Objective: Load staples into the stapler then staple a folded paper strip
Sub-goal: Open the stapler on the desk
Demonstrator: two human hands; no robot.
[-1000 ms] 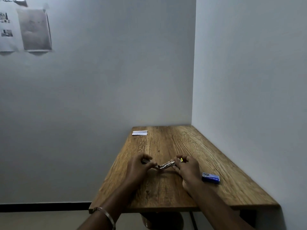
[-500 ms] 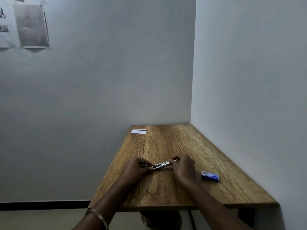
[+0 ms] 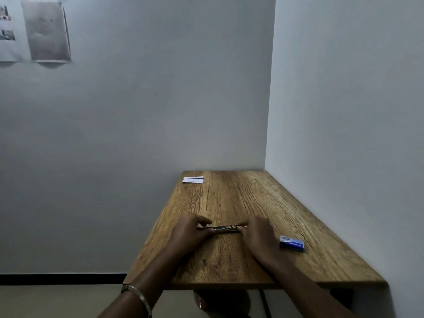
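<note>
A small metal stapler [image 3: 226, 228] lies flat and level between my hands, low over the wooden table [image 3: 241, 203]. My left hand [image 3: 189, 231] grips its left end with curled fingers. My right hand [image 3: 257, 232] holds its right end, where a bit of yellow shows. A blue staple box [image 3: 291, 243] rests on the table to the right of my right hand. A white folded paper strip [image 3: 193, 179] lies at the table's far left corner. The stapler's ends are hidden by my fingers.
The table stands in a corner, with a grey wall behind it and another wall along its right side. Papers [image 3: 46, 31] hang on the back wall at upper left. A dark object [image 3: 220, 304] sits under the table's near edge.
The stapler, angled open with its right end raised a second ago, has been brought down flat and level. Both hands lowered with it towards the table.
</note>
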